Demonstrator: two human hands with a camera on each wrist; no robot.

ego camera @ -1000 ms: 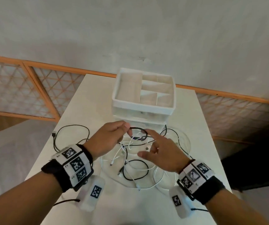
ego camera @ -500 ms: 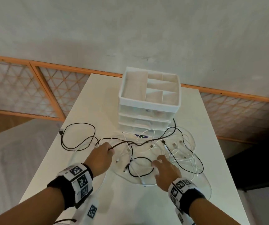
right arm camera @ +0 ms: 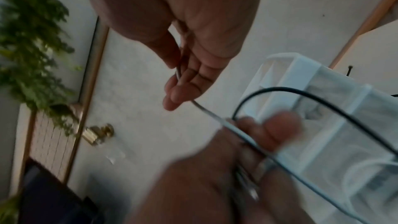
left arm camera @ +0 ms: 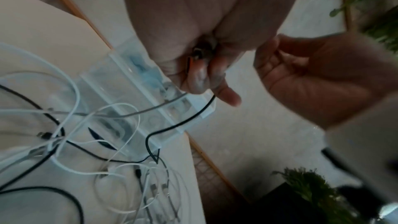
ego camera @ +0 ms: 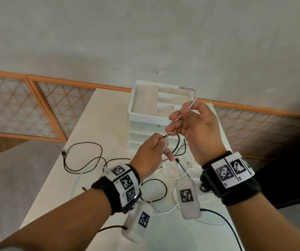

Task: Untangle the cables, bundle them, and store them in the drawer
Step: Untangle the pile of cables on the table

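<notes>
Your left hand (ego camera: 150,156) pinched a white cable (ego camera: 193,101) and a black cable (left arm camera: 183,123); your right hand (ego camera: 194,129), just above, gripped the same white cable. The tangle (ego camera: 163,174) lay under both hands, drawer unit (ego camera: 145,116) behind.

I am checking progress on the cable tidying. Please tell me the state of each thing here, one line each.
White cable: lifted, held by both hands.
Left hand: grips white and black cables.
Right hand: pinches the white cable.
Black cable: loose on the table.
Other cables: tangled.
Drawer unit: drawers closed.
</notes>
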